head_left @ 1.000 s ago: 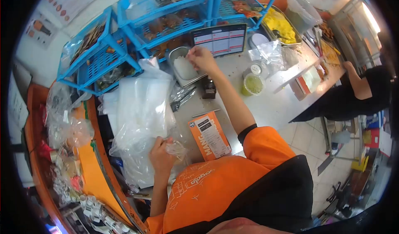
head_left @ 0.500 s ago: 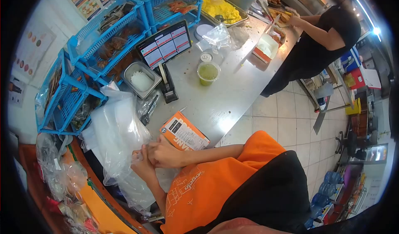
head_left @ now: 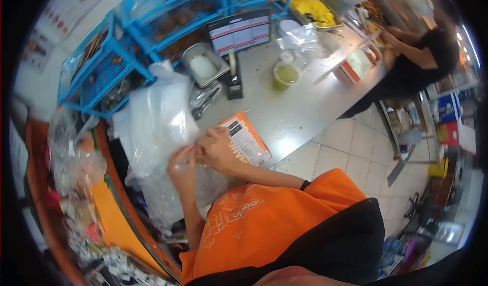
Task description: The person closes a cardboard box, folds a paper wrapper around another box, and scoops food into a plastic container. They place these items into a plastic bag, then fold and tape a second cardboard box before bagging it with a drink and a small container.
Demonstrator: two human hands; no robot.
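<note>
Near edge of bench (head_left: pixel 305 115): my left hand (head_left: pixel 182 166) and right hand (head_left: pixel 218 151) meet, pinching a clear bag (head_left: pixel 206 176) beside the orange leaflet (head_left: pixel 249 138); likely working its mouth, which next wants a firm two-sided grip.

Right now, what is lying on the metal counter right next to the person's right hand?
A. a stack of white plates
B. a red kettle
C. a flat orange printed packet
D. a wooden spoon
C: a flat orange packet lies on the steel counter right by the right hand, which meets the left hand at the clear plastic bags.
</note>
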